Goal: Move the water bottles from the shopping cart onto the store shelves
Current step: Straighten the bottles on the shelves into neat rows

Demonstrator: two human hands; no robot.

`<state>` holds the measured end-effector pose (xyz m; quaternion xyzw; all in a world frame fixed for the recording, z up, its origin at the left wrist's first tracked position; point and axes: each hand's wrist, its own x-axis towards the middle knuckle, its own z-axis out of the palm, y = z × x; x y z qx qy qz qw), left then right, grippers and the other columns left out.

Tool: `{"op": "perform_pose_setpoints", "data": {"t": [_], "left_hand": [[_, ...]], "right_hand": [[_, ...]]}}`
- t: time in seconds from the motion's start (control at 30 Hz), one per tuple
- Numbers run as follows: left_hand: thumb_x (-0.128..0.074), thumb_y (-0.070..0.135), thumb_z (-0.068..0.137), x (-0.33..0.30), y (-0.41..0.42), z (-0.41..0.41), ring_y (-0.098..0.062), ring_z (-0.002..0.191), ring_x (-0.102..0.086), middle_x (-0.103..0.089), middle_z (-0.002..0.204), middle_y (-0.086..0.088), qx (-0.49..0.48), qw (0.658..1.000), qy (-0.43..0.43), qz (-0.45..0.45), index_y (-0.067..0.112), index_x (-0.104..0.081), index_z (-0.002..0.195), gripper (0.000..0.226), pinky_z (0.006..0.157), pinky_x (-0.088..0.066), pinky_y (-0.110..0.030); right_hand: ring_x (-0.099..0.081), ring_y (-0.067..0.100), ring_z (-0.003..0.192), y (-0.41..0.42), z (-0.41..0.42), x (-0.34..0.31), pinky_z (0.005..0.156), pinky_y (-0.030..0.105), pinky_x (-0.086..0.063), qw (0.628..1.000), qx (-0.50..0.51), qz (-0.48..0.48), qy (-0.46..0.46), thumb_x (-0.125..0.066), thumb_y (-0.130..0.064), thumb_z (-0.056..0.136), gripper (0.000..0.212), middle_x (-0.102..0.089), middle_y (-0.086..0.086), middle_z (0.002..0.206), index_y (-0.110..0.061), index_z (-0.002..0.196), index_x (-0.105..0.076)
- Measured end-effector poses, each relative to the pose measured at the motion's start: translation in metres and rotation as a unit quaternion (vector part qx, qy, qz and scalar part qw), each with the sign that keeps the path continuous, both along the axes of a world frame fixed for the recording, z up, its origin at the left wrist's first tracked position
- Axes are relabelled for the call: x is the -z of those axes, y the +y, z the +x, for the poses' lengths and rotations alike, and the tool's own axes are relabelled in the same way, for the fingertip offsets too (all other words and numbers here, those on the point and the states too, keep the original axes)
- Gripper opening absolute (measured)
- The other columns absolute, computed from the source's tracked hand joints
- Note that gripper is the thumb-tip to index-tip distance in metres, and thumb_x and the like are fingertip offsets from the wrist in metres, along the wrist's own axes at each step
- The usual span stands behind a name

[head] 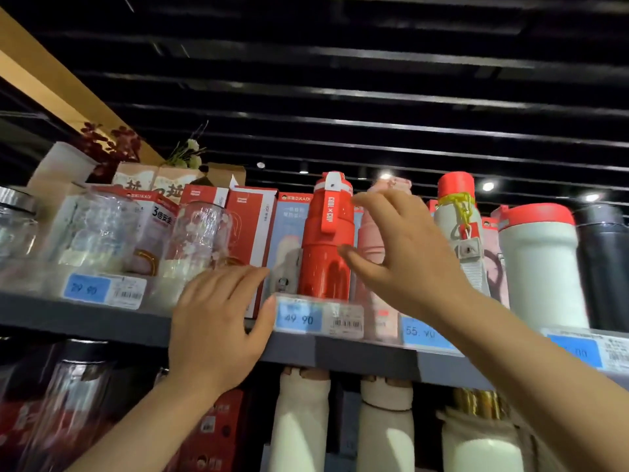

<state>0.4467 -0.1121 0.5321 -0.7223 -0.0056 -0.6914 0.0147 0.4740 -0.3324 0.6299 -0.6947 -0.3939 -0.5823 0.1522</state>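
Observation:
A red water bottle (327, 238) stands upright on the upper grey shelf (357, 356), behind a blue price tag. My right hand (406, 257) hovers just right of it with fingers spread and slightly curved, holding nothing. A pink bottle (372, 240) is partly hidden behind that hand. My left hand (218, 321) rests flat on the shelf's front edge, left of the red bottle. The shopping cart is out of view.
White bottles with red lids (537, 264) and a dark bottle (602, 264) stand to the right. Red product boxes (250, 229) and glass jars (98, 226) fill the left. Cream bottles (299, 420) stand on the shelf below. Price tags (297, 316) line the edge.

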Motion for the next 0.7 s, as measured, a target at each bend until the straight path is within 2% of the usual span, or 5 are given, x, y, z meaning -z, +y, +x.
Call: {"op": "perform_pose_setpoints", "data": {"t": [0.1,0.3,0.4,0.5,0.7], "left_hand": [[-0.040,0.039,0.093,0.009,0.008,0.001,-0.025,0.111,-0.058,-0.067,0.118,-0.005,-0.014,0.999,0.001,0.044,0.013,-0.070,0.116,0.046,0.105,-0.033,-0.042],[-0.037,0.039,0.094,0.013,0.013,0.000,-0.028,0.113,-0.055,-0.065,0.121,-0.007,-0.032,0.997,0.021,0.065,0.015,-0.069,0.117,0.046,0.109,-0.031,-0.046],[-0.037,0.039,0.094,0.013,0.014,0.000,-0.027,0.114,-0.054,-0.065,0.120,-0.006,-0.033,0.997,0.023,0.064,0.016,-0.070,0.116,0.046,0.109,-0.029,-0.045],[-0.037,0.038,0.094,0.014,0.014,0.002,-0.028,0.113,-0.057,-0.065,0.119,-0.006,-0.029,0.997,0.017,0.064,0.015,-0.070,0.116,0.046,0.109,-0.031,-0.046],[-0.038,0.038,0.092,0.015,0.016,0.006,-0.028,0.112,-0.058,-0.065,0.118,-0.004,-0.011,0.997,-0.007,0.070,0.017,-0.070,0.117,0.045,0.108,-0.033,-0.047]], "right_hand": [[-0.036,0.016,0.124,0.020,-0.003,-0.016,0.095,0.030,-0.034,0.999,0.002,0.002,0.034,-0.058,-0.047,0.089,0.057,-0.043,-0.003,0.134,-0.027,0.139,-0.039],[-0.029,0.033,0.136,0.075,0.011,0.022,0.097,0.041,-0.044,0.990,0.024,0.076,0.119,-0.065,-0.048,0.086,0.082,-0.008,0.006,0.157,-0.033,0.148,-0.013],[-0.039,0.036,0.126,0.086,0.018,0.027,0.090,0.041,-0.046,0.980,0.061,0.120,0.146,-0.064,-0.047,0.087,0.090,-0.010,0.011,0.155,-0.033,0.149,-0.001],[-0.047,0.037,0.115,0.094,0.022,0.024,0.084,0.040,-0.047,0.972,0.077,0.147,0.169,-0.065,-0.041,0.088,0.090,-0.020,0.013,0.148,-0.032,0.148,0.001],[-0.049,0.039,0.111,0.103,0.026,0.019,0.077,0.038,-0.043,0.962,0.117,0.152,0.193,-0.068,-0.037,0.086,0.098,-0.022,0.015,0.145,-0.032,0.149,0.007]]}}
